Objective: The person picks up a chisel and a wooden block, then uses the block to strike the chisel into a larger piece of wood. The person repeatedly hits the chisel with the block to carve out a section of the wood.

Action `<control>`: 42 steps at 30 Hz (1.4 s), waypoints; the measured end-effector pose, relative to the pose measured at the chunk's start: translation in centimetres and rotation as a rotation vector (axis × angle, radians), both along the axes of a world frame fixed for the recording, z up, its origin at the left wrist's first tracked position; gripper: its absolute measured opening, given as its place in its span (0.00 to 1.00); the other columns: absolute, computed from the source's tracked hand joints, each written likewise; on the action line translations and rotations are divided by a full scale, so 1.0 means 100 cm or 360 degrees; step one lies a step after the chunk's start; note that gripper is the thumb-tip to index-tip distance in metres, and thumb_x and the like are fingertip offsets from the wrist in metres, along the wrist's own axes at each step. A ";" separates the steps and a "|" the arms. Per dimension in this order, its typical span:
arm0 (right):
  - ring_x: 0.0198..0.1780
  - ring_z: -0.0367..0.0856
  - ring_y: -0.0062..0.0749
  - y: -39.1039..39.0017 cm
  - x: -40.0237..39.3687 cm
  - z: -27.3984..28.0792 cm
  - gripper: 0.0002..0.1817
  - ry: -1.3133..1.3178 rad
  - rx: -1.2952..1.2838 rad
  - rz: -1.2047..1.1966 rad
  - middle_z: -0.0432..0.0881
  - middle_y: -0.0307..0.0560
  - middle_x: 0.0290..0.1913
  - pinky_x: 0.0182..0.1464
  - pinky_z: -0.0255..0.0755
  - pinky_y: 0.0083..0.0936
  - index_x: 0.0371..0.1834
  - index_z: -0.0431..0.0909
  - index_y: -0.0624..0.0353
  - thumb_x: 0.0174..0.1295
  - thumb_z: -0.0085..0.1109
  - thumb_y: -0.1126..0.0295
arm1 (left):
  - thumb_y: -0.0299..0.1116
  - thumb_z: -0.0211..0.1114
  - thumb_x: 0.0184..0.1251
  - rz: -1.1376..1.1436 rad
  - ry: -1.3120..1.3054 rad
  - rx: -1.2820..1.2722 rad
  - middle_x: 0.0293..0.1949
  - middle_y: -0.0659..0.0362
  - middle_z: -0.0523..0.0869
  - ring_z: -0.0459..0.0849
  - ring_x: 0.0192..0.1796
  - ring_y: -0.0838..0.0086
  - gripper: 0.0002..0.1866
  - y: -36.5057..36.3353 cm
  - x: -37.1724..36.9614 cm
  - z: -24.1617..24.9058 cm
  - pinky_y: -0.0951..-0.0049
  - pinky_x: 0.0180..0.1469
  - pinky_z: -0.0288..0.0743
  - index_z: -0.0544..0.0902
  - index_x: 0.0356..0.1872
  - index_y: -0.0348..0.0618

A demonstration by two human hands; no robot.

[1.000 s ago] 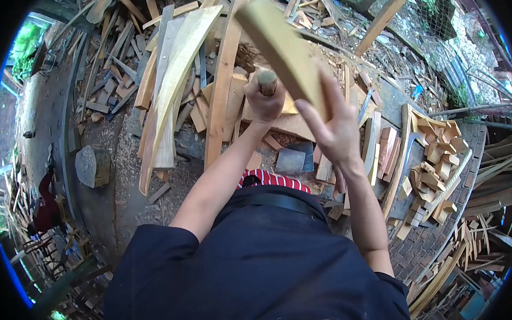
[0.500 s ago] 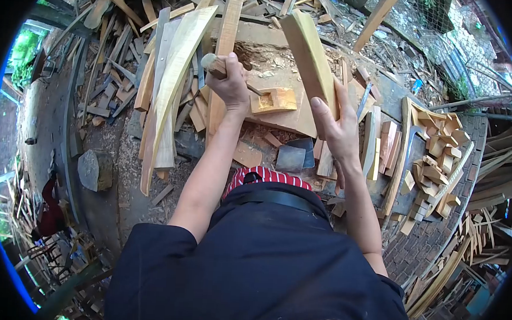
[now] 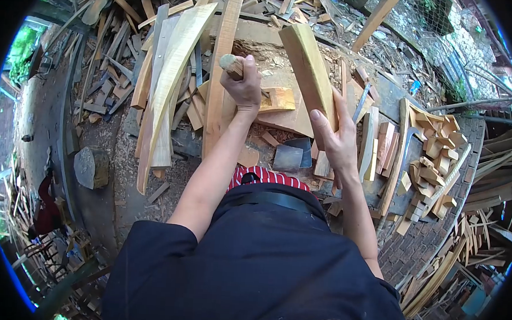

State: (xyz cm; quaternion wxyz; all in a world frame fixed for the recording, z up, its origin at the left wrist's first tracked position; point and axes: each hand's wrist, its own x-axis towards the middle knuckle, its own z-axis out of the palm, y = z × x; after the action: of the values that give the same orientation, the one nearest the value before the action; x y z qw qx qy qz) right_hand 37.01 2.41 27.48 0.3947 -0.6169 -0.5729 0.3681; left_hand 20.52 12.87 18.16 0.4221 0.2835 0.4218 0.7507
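Observation:
My left hand (image 3: 243,93) is wrapped round the round wooden handle (image 3: 232,66) of a chisel, held upright with its blade mostly hidden behind the fist. Just right of that fist lies a small yellowish wood block (image 3: 281,100) with a recess cut into its face, resting on a broad plank (image 3: 290,120). In my right hand (image 3: 339,138) is a long, thick wooden club (image 3: 308,70), gripped at its near end and slanting up and away to the left. Its far end is raised above the plank.
Long boards (image 3: 179,57) lean at the left of the bench, beside an upright plank (image 3: 222,71). A grey sharpening stone (image 3: 288,157) lies near my waist. Cut wood pieces (image 3: 435,163) are piled at right, near a handsaw (image 3: 406,146). A stone lump (image 3: 92,167) sits at left.
My left hand and the chisel have moved slightly right and down, overlapping more of the recessed block. The club in my right hand has tipped a little, its far end lower.

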 end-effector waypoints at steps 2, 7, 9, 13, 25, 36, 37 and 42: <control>0.57 0.79 0.38 0.003 -0.005 0.022 0.35 0.0162 -0.0006 0.0056 0.80 0.57 0.56 0.59 0.71 0.31 0.70 0.65 0.60 0.63 0.63 0.56 | 0.26 0.61 0.66 0.0118 0.0248 0.0133 0.16 0.66 0.68 0.66 0.15 0.83 0.08 0.005 0.002 -0.015 0.80 0.16 0.61 0.71 0.29 0.43; 0.53 0.83 0.41 0.011 -0.024 0.056 0.39 0.0277 0.0449 0.0281 0.80 0.60 0.55 0.56 0.75 0.33 0.73 0.61 0.60 0.59 0.64 0.60 | 0.30 0.68 0.60 0.0270 0.0600 0.0186 0.21 0.63 0.80 0.78 0.24 0.79 0.10 -0.004 0.011 -0.008 0.75 0.28 0.71 0.76 0.24 0.38; 0.44 0.88 0.48 0.022 -0.028 0.044 0.40 -0.0128 0.0622 0.0338 0.83 0.65 0.50 0.46 0.81 0.35 0.74 0.60 0.53 0.57 0.65 0.60 | 0.29 0.68 0.60 0.0233 0.0748 0.0249 0.23 0.63 0.81 0.79 0.26 0.80 0.10 -0.005 0.009 -0.005 0.75 0.29 0.72 0.78 0.25 0.37; 0.44 0.88 0.48 0.038 -0.024 0.038 0.38 -0.0604 -0.0074 0.0463 0.84 0.64 0.47 0.47 0.81 0.36 0.73 0.62 0.50 0.58 0.65 0.59 | 0.28 0.69 0.59 0.0233 0.0374 0.0218 0.24 0.63 0.82 0.80 0.27 0.81 0.08 0.005 0.013 -0.014 0.76 0.29 0.72 0.78 0.27 0.38; 0.44 0.87 0.44 0.030 -0.021 0.019 0.38 -0.0033 0.0400 0.0141 0.85 0.62 0.46 0.47 0.79 0.37 0.73 0.62 0.48 0.61 0.62 0.51 | 0.26 0.61 0.66 0.0156 -0.0072 -0.0082 0.15 0.65 0.70 0.67 0.14 0.82 0.09 0.003 -0.012 0.006 0.76 0.16 0.64 0.71 0.27 0.44; 0.57 0.79 0.38 0.001 -0.003 0.000 0.33 0.0083 -0.0080 0.0003 0.80 0.58 0.56 0.59 0.71 0.32 0.70 0.66 0.58 0.64 0.61 0.56 | 0.29 0.61 0.68 0.0109 -0.0176 -0.0005 0.15 0.66 0.70 0.66 0.14 0.84 0.11 0.003 -0.006 0.004 0.80 0.15 0.59 0.69 0.27 0.44; 0.56 0.79 0.37 0.000 -0.003 0.000 0.33 0.0082 -0.0101 -0.0006 0.80 0.57 0.55 0.57 0.72 0.31 0.70 0.65 0.58 0.64 0.61 0.56 | 0.29 0.61 0.68 0.0099 -0.0179 -0.0010 0.15 0.66 0.70 0.66 0.14 0.84 0.11 0.003 -0.004 0.004 0.80 0.15 0.59 0.69 0.27 0.44; 0.55 0.79 0.35 0.004 -0.006 0.003 0.34 0.0120 -0.0076 0.0044 0.81 0.56 0.54 0.56 0.72 0.30 0.71 0.65 0.58 0.64 0.62 0.55 | 0.29 0.61 0.68 0.0155 0.0174 -0.0002 0.15 0.64 0.70 0.68 0.14 0.82 0.12 0.007 -0.003 -0.008 0.79 0.16 0.63 0.69 0.25 0.44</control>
State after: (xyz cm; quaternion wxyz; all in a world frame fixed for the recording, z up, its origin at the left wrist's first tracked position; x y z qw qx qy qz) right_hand 36.42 2.81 27.82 0.3960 -0.6038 -0.5570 0.4103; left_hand 20.27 13.62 17.35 0.3614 0.3030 0.4580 0.7535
